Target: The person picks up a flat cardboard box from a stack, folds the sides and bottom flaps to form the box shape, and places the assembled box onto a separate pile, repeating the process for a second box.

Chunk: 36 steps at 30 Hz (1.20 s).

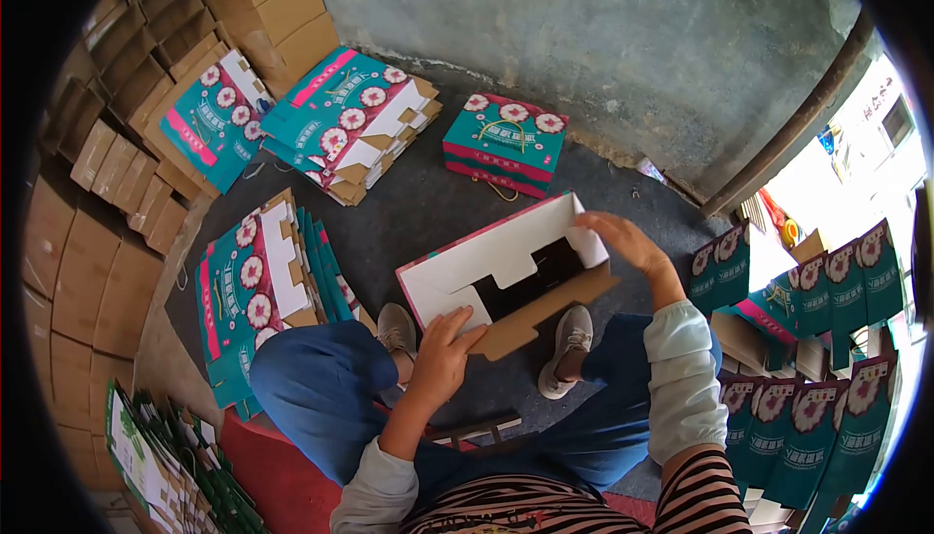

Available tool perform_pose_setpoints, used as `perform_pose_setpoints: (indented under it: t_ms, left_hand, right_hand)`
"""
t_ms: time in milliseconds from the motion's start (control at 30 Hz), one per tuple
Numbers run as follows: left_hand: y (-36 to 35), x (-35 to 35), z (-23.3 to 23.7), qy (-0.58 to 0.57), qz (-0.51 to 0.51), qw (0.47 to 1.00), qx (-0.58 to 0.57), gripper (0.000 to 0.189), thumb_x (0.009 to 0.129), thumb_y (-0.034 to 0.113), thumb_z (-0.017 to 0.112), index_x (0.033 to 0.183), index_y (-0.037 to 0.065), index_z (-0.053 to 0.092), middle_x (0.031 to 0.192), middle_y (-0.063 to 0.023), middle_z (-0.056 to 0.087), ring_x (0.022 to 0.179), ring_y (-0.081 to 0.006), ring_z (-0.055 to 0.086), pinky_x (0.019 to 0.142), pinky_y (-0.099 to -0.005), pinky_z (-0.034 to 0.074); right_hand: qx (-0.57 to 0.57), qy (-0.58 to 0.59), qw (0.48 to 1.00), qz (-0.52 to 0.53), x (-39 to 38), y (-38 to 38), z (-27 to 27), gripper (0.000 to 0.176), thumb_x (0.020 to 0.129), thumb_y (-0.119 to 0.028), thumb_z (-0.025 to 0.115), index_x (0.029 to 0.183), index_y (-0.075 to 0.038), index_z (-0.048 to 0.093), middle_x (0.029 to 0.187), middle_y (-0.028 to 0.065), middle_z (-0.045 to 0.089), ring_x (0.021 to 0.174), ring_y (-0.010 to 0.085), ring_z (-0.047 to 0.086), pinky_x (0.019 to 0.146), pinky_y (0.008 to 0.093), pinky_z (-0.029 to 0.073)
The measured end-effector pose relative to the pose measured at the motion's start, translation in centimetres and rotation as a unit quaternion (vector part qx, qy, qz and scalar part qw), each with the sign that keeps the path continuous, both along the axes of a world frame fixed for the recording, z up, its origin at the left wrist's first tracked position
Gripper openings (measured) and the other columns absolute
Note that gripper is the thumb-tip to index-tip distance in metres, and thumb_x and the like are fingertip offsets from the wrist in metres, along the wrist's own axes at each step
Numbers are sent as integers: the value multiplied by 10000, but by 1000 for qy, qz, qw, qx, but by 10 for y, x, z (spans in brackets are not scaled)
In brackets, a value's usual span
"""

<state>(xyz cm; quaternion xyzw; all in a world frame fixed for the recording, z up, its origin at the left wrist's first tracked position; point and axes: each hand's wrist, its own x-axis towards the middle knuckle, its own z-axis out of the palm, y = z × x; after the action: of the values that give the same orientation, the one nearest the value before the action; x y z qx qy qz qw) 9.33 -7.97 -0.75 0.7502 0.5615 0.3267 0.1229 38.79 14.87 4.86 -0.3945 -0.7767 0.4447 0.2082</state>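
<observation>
1. Head view, the work itself: a half-formed cardboard box [486, 260], white inside with a pink and teal printed edge, is held tilted above the grey concrete floor [418, 205]. It sits between the two hands and over the person's grey shoes [569, 341], open side up. A plain brown flap [550, 308] sticks out along its lower long side.
2. The left hand [443, 349] is at the box's near corner. Its fingers are closed over the white wall and its thumb is on the brown flap, a firm hold.
3. The right hand [623, 242] lies palm down on the far end. It is half open, with fingers draped over the top of the white end panel. Whether the thumb pinches from beneath is hidden.
4. Step in hand, as I judge it: squaring up the walls, with the end panel being turned in and the brown flap not yet folded.
5. The next move would call for the left hand to brace the corner while the flap is creased along its score and tucked inside. The right hand would keep the end panel upright.
6. Beyond the right hand stands a closed teal flower-printed box [506, 140]. Just left of the left hand leans a stack of flat teal printed blanks [255, 291]. Well right of the right hand stand rows of teal printed cartons [817, 339].
</observation>
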Motion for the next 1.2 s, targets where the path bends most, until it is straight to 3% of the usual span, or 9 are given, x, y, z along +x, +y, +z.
perform_pose_setpoints:
  t_ms: [133,233,367,400,433,533,600,900,1200]
  left_hand:
    - [12,-13,-3,-62,24,997,23,252,874,80,546,1112,63,627,1102,-175,616,1125,-323,544,963,-437,420]
    - [14,-18,7,-252,144,950,-111,213,914,101,520,1088,38,626,1000,-175,643,1044,-340,580,880,-390,464]
    - [32,0,14,-179,252,950,39,381,896,67,528,1276,37,507,1129,-203,581,1029,-341,581,822,-369,477]
    - [35,3,10,-145,252,956,31,477,877,57,547,1341,37,439,1300,-217,477,1122,-350,532,884,-394,450]
    - [35,7,6,-82,248,964,41,483,868,69,562,1336,36,446,1335,-213,445,1161,-359,498,917,-417,424]
    - [34,14,-1,79,236,967,55,560,818,183,657,1321,29,464,1443,-197,336,1304,-393,346,1047,-515,283]
    - [30,17,4,113,206,972,25,571,814,232,664,1308,15,476,1436,-202,345,1314,-377,340,1054,-504,281]
    - [35,9,-15,185,149,971,-12,588,829,344,634,1275,-13,494,1343,-186,474,1280,-318,404,1061,-499,279]
    - [37,4,-19,176,120,977,-22,519,861,354,587,1221,-13,516,1255,-193,532,1196,-325,467,1027,-505,293]
  right_hand:
    - [-98,-48,993,-49,-24,-10,1,785,897,-691,311,1243,-46,592,1290,195,541,1244,311,462,1084,354,277]
    - [-119,-51,990,-49,-27,-7,-2,749,899,-660,368,1227,-26,594,1274,205,549,1237,328,469,1055,364,326]
    - [82,-153,984,-29,-41,-11,-10,628,864,-484,573,1334,-77,482,1198,201,587,1201,354,493,1003,392,395]
    - [129,-163,977,-40,-48,-16,-13,641,842,-433,619,1361,-98,446,1195,195,586,1192,357,497,990,396,409]
    - [176,-173,968,-51,-53,-20,-16,676,820,-381,666,1388,-119,410,1192,189,584,1183,360,501,978,401,422]
    - [281,-230,932,4,-63,-36,-9,776,754,-329,727,1420,-177,359,1374,149,431,1258,345,424,1030,441,373]
    - [333,-214,917,55,-66,-43,-8,807,719,-359,753,1409,-164,382,1437,141,352,1308,339,360,1073,473,313]
    - [347,-273,884,153,-73,-34,-27,611,699,-281,771,1245,-130,544,1345,70,494,1267,294,421,1052,441,331]
    - [223,-326,900,184,-78,-24,-23,578,726,-295,748,1253,-153,557,1335,65,515,1244,273,446,1013,431,371]
